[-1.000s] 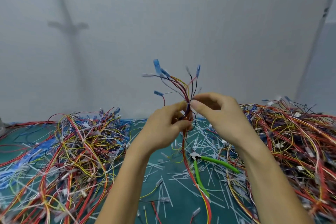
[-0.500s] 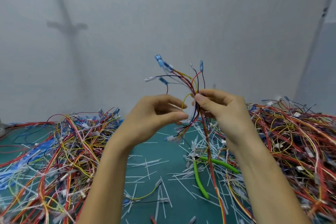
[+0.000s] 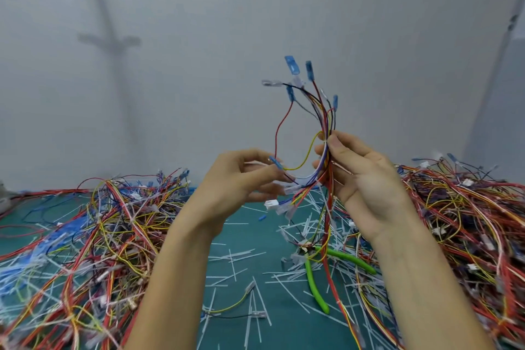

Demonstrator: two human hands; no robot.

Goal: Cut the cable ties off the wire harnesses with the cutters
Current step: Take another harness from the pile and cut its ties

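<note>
One harness (image 3: 320, 122) rising between two hands: right hand (image 3: 366, 179) pinching bundle, left hand (image 3: 235, 182) pinching lower branch ends. One cutters (image 3: 314, 284) lying on mat (image 3: 247, 321) below right hand, ungripped. Two heaps flanking: left heap (image 3: 99, 236), right heap (image 3: 468, 221).

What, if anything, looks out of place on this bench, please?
The green-handled cutters lie on the teal mat among scattered white cable-tie offcuts, partly buried, under wires dangling from the multicoloured wire harness held by the left hand and right hand.

A wire harness (image 3: 326, 133) is pinched by the left hand (image 3: 235, 182) and the right hand (image 3: 366, 179). Green-handled cutters (image 3: 314, 284) are laid on the desk (image 3: 287, 332).
</note>
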